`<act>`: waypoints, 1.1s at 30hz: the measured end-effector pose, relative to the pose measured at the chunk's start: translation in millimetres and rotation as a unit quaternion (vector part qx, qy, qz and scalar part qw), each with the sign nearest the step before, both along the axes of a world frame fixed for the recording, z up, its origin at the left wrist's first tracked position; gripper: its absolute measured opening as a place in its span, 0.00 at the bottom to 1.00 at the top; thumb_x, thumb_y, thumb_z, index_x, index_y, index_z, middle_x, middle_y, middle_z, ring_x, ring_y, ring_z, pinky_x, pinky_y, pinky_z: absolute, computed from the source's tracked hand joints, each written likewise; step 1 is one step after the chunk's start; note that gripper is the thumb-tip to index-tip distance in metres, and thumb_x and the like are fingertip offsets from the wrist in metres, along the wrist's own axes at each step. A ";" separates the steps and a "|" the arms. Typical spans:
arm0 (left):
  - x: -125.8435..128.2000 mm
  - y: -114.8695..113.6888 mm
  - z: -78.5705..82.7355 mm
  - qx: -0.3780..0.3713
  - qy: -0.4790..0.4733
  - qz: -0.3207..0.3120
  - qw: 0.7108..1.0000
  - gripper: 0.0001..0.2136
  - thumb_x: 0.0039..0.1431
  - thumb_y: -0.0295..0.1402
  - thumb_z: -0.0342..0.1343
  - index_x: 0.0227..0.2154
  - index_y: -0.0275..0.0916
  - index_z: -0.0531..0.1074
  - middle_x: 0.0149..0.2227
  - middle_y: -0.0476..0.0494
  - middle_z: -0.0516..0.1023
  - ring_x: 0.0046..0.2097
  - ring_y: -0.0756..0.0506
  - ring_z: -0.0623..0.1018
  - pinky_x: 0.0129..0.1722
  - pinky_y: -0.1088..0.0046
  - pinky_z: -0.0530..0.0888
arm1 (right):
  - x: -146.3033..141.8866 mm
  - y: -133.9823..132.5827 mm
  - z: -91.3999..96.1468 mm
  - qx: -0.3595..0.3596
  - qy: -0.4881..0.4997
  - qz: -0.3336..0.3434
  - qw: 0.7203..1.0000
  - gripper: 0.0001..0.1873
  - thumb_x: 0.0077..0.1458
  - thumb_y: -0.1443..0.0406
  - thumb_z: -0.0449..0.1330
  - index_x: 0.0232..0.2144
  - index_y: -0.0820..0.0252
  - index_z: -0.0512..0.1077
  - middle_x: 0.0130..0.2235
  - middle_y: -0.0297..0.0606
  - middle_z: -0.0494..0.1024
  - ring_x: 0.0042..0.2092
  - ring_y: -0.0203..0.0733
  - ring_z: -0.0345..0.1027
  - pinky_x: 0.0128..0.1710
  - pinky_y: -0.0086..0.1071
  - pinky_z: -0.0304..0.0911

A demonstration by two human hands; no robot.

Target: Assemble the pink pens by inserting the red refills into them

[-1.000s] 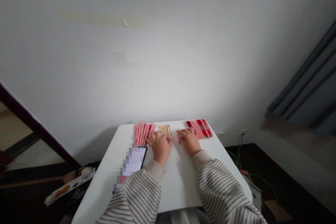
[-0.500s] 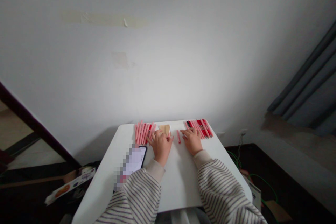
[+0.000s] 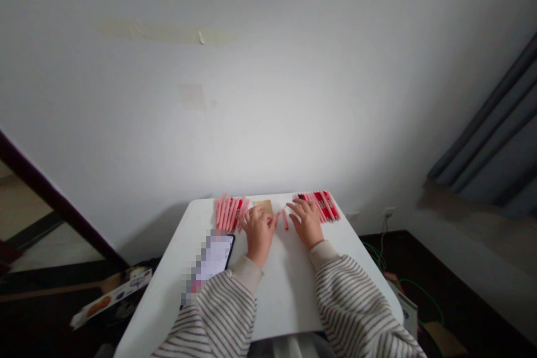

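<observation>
My left hand [image 3: 258, 235] is over the middle back of the white table [image 3: 289, 296]. Its thumb and a finger pinch a slim pink pen [image 3: 275, 216], mostly hidden by the hand; the other fingers are spread. Another pink pen [image 3: 286, 220] lies alone between my two hands. My right hand [image 3: 308, 222] is open, fingers apart, just right of that pen and beside a row of red and pink pens [image 3: 327, 207]. Left of my left hand lies a second row of pink pens [image 3: 226, 212]. A tan piece of paper or card [image 3: 263, 205] shows behind my left fingers.
A phone [image 3: 213, 257], partly pixelated, lies on the table by my left forearm. The wall [image 3: 268, 123] rises behind the table's back edge. Green cables [image 3: 373, 254] and boxes are on the floor at right; a grey curtain [image 3: 495, 128] hangs there.
My left hand has shifted slightly right, and the pink pen at its fingertips shows more. My right fingers have lifted and spread a little. The lone pen stays in place.
</observation>
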State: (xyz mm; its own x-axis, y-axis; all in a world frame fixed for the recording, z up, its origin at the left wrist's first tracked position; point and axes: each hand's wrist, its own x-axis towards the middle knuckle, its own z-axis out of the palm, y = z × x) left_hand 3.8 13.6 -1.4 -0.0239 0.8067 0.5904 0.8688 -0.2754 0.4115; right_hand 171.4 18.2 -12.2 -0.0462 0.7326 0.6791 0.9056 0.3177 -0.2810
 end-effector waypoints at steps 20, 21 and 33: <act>-4.7 -3.2 4.9 0.009 -0.002 -0.005 1.000 0.06 0.56 0.36 0.55 0.31 0.44 0.76 0.46 0.43 0.74 0.52 0.41 0.67 0.57 0.51 0.55 | 2.9 1.3 -1.4 -0.009 0.035 -0.024 0.999 0.06 0.53 0.63 0.63 0.33 0.47 0.79 0.38 0.35 0.74 0.46 0.44 0.55 0.49 0.39 0.48; -4.9 -3.7 5.7 0.006 -0.001 0.002 1.000 0.06 0.56 0.35 0.54 0.31 0.44 0.76 0.46 0.43 0.74 0.52 0.41 0.67 0.57 0.51 0.55 | 3.7 1.7 -2.0 -0.016 0.037 -0.028 0.999 0.06 0.54 0.63 0.62 0.33 0.46 0.79 0.38 0.35 0.74 0.46 0.44 0.55 0.48 0.39 0.48; -7.6 -2.9 5.3 -0.009 0.005 0.053 0.999 0.08 0.57 0.39 0.53 0.33 0.44 0.76 0.47 0.42 0.73 0.51 0.39 0.67 0.53 0.55 0.59 | 8.2 1.3 -3.0 -0.039 0.063 -0.050 0.996 0.07 0.55 0.62 0.60 0.33 0.47 0.79 0.37 0.37 0.75 0.46 0.46 0.54 0.45 0.39 0.47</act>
State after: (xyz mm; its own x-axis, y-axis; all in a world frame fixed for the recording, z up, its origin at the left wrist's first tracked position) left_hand -3.8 10.7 3.9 -0.1036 0.8104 0.5767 0.8965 -0.1751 0.4071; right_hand 179.6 19.5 -15.1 0.1119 0.7801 0.6156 0.8875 0.2003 -0.4151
